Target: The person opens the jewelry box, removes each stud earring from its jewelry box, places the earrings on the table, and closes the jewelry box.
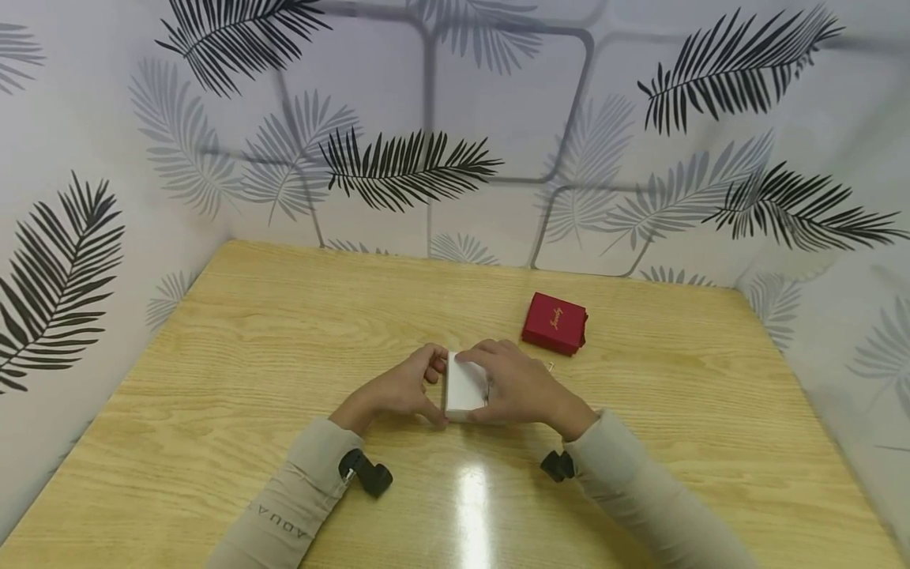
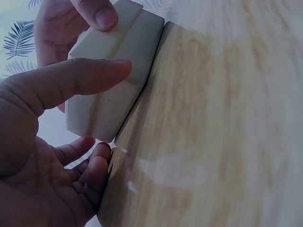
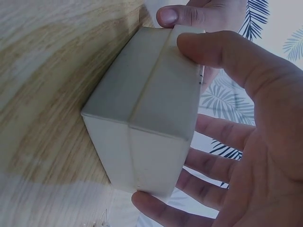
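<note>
A small white box with a seam around its sides sits on the table in front of me. My left hand holds its left side, thumb on the near face and fingers toward the far corner. From the right, my right hand grips the upper part of the box, covering its right half in the head view. In the right wrist view the right thumb lies on the side above the seam, and a fingertip touches the opposite side.
A red box with gold lettering lies beyond my right hand. Small shiny pieces, too unclear to name, lie on the wooden table to the right of the white box. Patterned walls border the table's back and sides.
</note>
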{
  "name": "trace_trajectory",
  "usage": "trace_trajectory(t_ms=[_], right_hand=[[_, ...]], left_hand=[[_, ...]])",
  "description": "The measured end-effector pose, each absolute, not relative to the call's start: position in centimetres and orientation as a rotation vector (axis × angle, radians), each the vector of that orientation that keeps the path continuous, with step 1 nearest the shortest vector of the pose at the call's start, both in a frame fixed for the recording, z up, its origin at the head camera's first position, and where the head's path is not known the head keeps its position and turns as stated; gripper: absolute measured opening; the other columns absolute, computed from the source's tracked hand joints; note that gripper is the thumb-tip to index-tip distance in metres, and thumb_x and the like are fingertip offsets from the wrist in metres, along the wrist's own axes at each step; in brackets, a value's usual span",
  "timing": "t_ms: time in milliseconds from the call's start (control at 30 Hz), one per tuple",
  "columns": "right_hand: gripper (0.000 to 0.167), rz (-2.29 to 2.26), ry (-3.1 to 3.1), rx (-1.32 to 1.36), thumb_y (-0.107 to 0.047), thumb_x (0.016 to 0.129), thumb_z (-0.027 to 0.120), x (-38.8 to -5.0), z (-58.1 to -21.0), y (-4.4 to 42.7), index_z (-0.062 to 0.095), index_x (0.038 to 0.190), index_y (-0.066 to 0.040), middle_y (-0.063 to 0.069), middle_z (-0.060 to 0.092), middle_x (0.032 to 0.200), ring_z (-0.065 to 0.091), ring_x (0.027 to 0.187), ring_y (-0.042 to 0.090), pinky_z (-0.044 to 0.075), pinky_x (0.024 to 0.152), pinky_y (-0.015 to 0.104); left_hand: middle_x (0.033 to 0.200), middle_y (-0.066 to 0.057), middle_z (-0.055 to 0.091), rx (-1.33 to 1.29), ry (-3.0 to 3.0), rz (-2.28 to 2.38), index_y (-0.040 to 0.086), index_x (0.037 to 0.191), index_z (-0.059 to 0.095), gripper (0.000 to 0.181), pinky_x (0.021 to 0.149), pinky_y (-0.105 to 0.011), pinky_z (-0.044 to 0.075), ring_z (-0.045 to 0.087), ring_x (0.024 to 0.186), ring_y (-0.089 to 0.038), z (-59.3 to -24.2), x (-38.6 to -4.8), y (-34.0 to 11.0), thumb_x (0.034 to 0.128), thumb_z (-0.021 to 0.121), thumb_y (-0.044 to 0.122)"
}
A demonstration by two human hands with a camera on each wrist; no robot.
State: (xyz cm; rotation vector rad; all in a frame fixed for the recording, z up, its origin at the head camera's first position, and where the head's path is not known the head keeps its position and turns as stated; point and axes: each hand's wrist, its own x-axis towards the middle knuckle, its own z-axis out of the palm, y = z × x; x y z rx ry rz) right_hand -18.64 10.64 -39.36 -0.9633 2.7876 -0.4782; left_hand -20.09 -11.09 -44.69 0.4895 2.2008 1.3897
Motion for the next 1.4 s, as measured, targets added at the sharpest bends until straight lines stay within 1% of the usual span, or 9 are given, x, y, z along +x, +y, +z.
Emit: trace_trajectory(t_ms=[567, 933, 1133, 1400], right_hand=[[0.074, -0.480, 2.802, -0.956, -0.035, 0.073, 0.087, -18.49, -39.68, 10.68, 0.057, 0.138, -0.016, 0.005, 0.060, 0.134, 0.053, 0.111, 0.022, 0.052, 0.079, 0.034], [0.076, -0.465, 2.815, -0.952, -0.038, 0.072, 0.086, -18.75, -40.15, 10.71, 0.057, 0.139, -0.018, 0.003, 0.059, 0.135, 0.053, 0.112, 0.021, 0.053, 0.078, 0.035], [0.075, -0.472, 2.809, -0.944, -0.039, 0.073, 0.087, -18.74, -40.11, 10.70, 0.056, 0.139, -0.019, 0.003, 0.059, 0.135, 0.053, 0.113, 0.021, 0.053, 0.078, 0.036], [0.075, -0.476, 2.802, -0.929, -0.040, 0.073, 0.087, -18.72, -40.24, 10.72, 0.056, 0.139, -0.020, 0.002, 0.059, 0.136, 0.052, 0.113, 0.021, 0.054, 0.078, 0.036]], left_hand=[[0.133, -0.013, 0.042, 0.515, 2.221, 1.359, 0.002, 0.145, 0.033, 0.098, 0.092, -0.035, 0.040, 0.039, 0.114, -0.025, -44.75, -20.06, -11.10, 0.0662, 0.090, 0.001], [0.136, -0.013, 0.042, 0.514, 2.230, 1.336, 0.004, 0.146, 0.032, 0.098, 0.094, -0.037, 0.040, 0.039, 0.116, -0.024, -44.50, -20.10, -11.12, 0.0667, 0.090, 0.003], [0.134, -0.013, 0.042, 0.527, 2.230, 1.338, 0.003, 0.145, 0.033, 0.098, 0.093, -0.036, 0.040, 0.039, 0.115, -0.024, -44.44, -20.13, -11.12, 0.0662, 0.091, 0.004], [0.131, -0.011, 0.043, 0.531, 2.246, 1.323, 0.005, 0.143, 0.035, 0.096, 0.094, -0.037, 0.040, 0.040, 0.116, -0.024, -44.61, -20.11, -11.08, 0.0660, 0.092, 0.009]])
